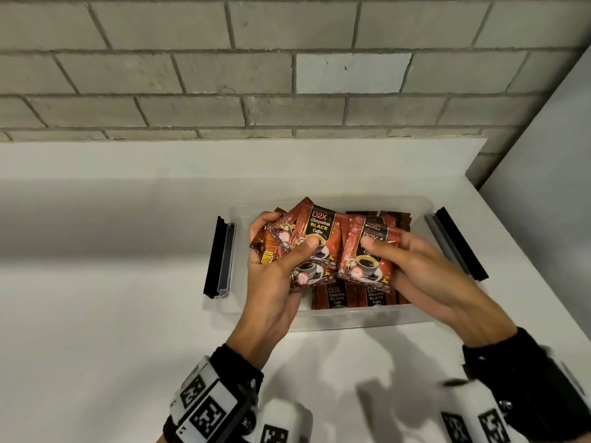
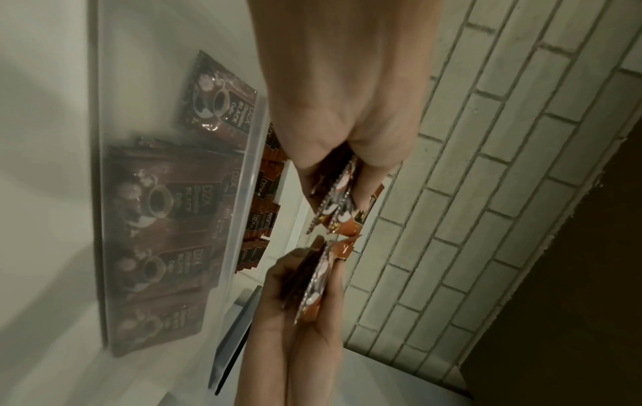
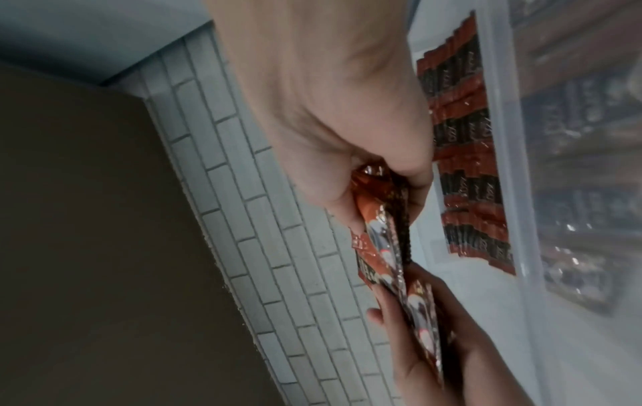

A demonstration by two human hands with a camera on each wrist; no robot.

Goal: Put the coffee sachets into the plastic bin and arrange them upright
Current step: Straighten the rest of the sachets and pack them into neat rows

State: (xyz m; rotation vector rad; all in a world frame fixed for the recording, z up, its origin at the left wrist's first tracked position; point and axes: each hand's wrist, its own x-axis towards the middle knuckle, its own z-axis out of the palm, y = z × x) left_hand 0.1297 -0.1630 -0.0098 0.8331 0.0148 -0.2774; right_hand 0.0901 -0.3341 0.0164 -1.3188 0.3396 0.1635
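At frame center, above the clear plastic bin (image 1: 412, 318), your left hand (image 1: 271, 276) grips a fanned bunch of coffee sachets (image 1: 315, 238) w/ thumb on top. Your right hand (image 1: 425, 276) pinches a smaller stack (image 1: 367, 260) just beside it. More upright sachets (image 1: 355, 297) sit in the bin's lower and right parts.

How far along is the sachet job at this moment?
Well along: rows of sachets already stand upright in the plastic bin. In hand: the left hand grips a fanned bunch of sachets and the right hand holds a few more, all above the bin. Left: standing these in the bin.
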